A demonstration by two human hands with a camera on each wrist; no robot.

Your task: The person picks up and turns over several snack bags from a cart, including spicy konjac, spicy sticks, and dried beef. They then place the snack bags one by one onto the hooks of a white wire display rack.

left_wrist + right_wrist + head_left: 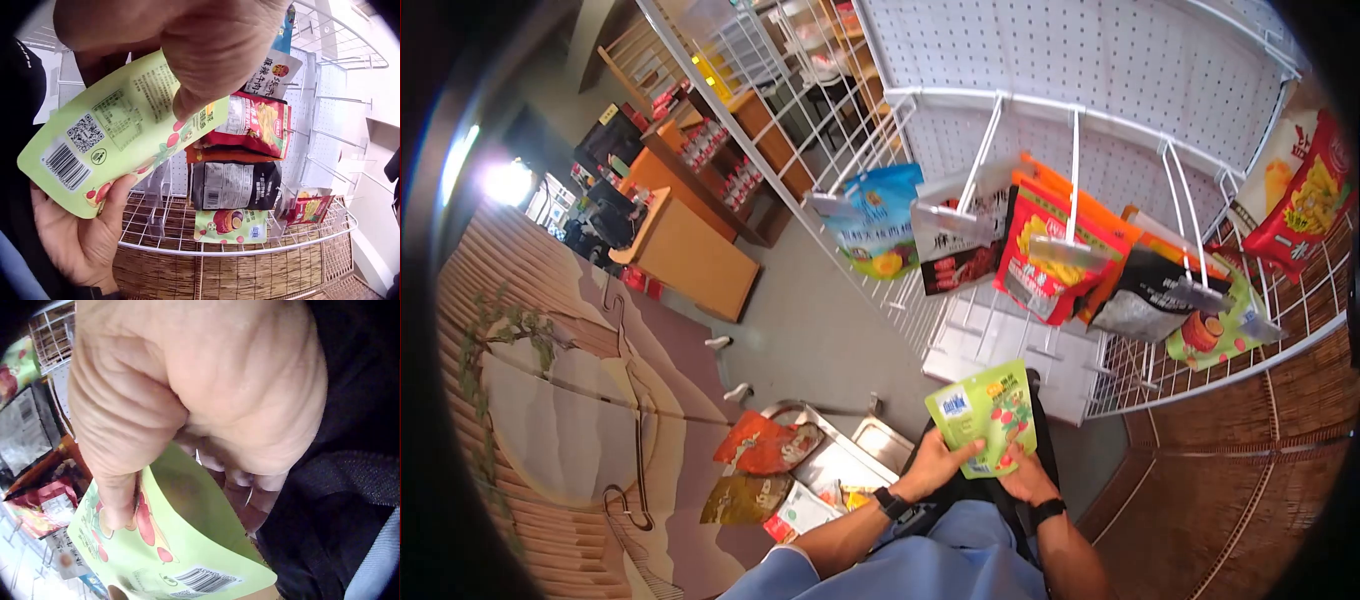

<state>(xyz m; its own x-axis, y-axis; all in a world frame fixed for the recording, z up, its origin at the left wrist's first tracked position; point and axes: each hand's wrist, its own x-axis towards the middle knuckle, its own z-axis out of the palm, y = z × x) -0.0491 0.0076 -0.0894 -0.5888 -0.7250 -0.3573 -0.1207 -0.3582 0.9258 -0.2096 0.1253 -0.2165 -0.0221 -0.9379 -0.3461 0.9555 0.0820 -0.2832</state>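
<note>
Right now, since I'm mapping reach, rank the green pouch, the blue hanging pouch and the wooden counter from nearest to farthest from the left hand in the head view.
1. green pouch: gripped by the left hand, in front.
2. blue hanging pouch: hanging up ahead.
3. wooden counter: across the room, far left.

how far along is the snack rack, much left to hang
Done: several bags already hang on the hooks. In hand: the left hand and right hand hold a green pouch, not yet on a hook. Left: that pouch, and probably the packets lying by the tray below.
</note>
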